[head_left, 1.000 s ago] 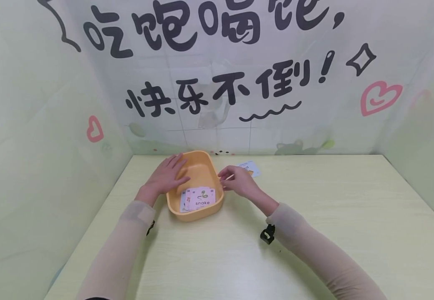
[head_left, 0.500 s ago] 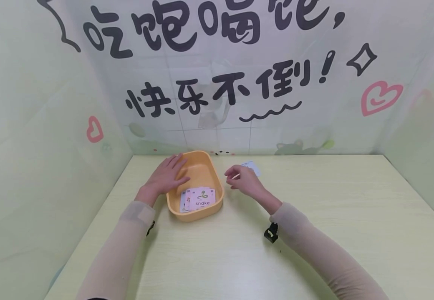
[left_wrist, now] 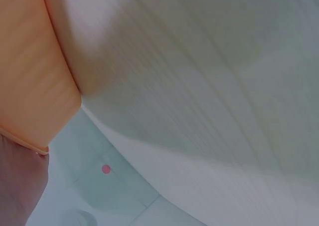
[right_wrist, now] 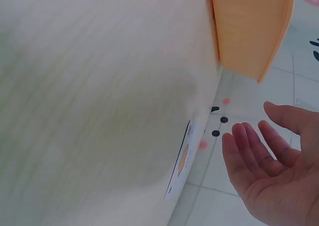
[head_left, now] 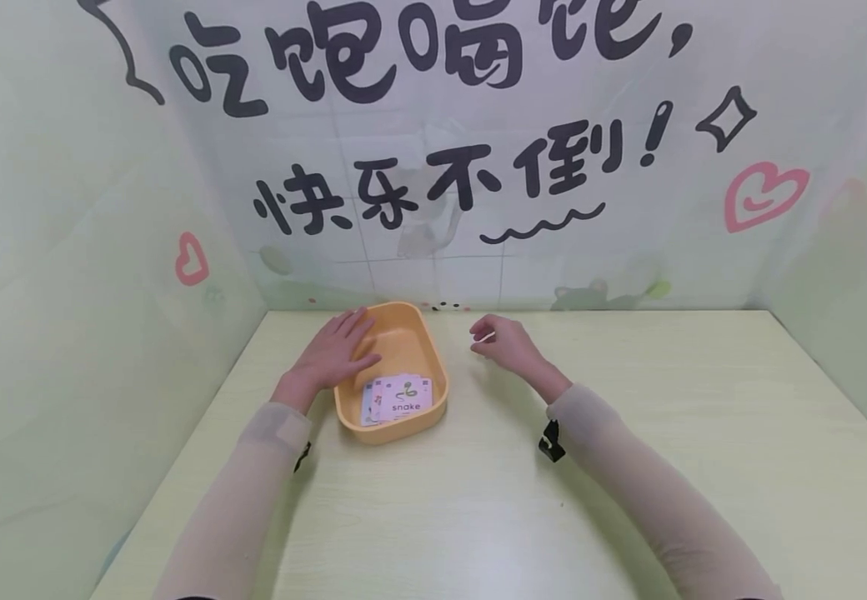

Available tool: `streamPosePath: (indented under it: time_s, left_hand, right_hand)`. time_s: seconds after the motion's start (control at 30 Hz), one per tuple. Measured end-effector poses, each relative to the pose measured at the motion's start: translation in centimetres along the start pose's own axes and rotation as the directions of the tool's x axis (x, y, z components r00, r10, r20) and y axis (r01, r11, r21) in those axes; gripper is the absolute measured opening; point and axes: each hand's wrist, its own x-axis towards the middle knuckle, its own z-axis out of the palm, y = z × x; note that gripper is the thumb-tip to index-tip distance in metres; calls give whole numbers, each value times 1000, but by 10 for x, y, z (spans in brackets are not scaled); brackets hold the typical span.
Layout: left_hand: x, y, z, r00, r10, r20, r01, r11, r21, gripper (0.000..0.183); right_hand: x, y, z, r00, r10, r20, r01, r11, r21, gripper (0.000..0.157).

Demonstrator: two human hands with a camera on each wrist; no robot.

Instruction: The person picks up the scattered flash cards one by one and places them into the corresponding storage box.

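Note:
My left hand (head_left: 328,350) lies with spread fingers over the left rim of an orange plastic tray (head_left: 433,358), the thumb reaching inside. In the left wrist view, part of that hand shows against the tray's edge. Several picture cards (head_left: 406,397) lie overlapped at the near end of the tray, the top one reading "snake" under a green snake. To the right of the tray, my right hand (head_left: 512,346) hovers over the table with loosely bent fingers and nothing in them. Below it, a white card (right_wrist: 183,156) lies flat on the table, visible in the right wrist view but hidden in the head view.
A pale wood-grain table (head_left: 433,508) carries the tray near its back left. Printed fabric walls (head_left: 418,108) with dark lettering and pink hearts stand behind the table and on both sides.
My right hand has drawn back from the tray's right rim, moving right and slightly away until it covers the loose card in the head view. The left hand and tray stay in place.

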Motion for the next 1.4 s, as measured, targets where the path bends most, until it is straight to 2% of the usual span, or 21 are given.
streamPosePath:
  time_s: [0.1, 0.3, 0.5, 0.7, 0.83, 1.1, 1.4]
  left_hand:
    - [0, -1, 0, 1000, -2, -3, 2, 1000, -6, 79]
    - [-1, 1, -1, 1000, -12, 5, 12, 1000, -19, 80]
    - [-2, 3, 0, 1000, -13, 3, 13, 1000, -19, 80]
    - [-3, 4, 1, 1000, -15, 3, 15, 1000, -19, 80]
    - [-4, 4, -2, 1000, -18, 1, 18, 1000, -3, 80]
    - [-3, 4, -4, 1000, -17, -1, 17, 1000, 8, 79]
    - [-3, 3, -3, 1000, -9, -12, 9, 1000, 7, 78]
  right_hand:
    - [10, 8, -6, 998, -42, 43, 42, 999, 0, 34]
    - [23, 27, -18, 985, -107, 135, 118, 990, -75, 46]
    - [29, 48, -28, 978, -81, 193, 112, 981, -156, 56]
    - [36, 64, -29, 965, -36, 259, 112, 951, -287, 62]
    - [40, 66, -28, 956, -6, 294, 111, 933, -343, 60]
    - [41, 64, -28, 951, -43, 307, 173, 895, -411, 67]
    - [34, 58, -31, 952, 33, 303, 105, 898, -427, 71]
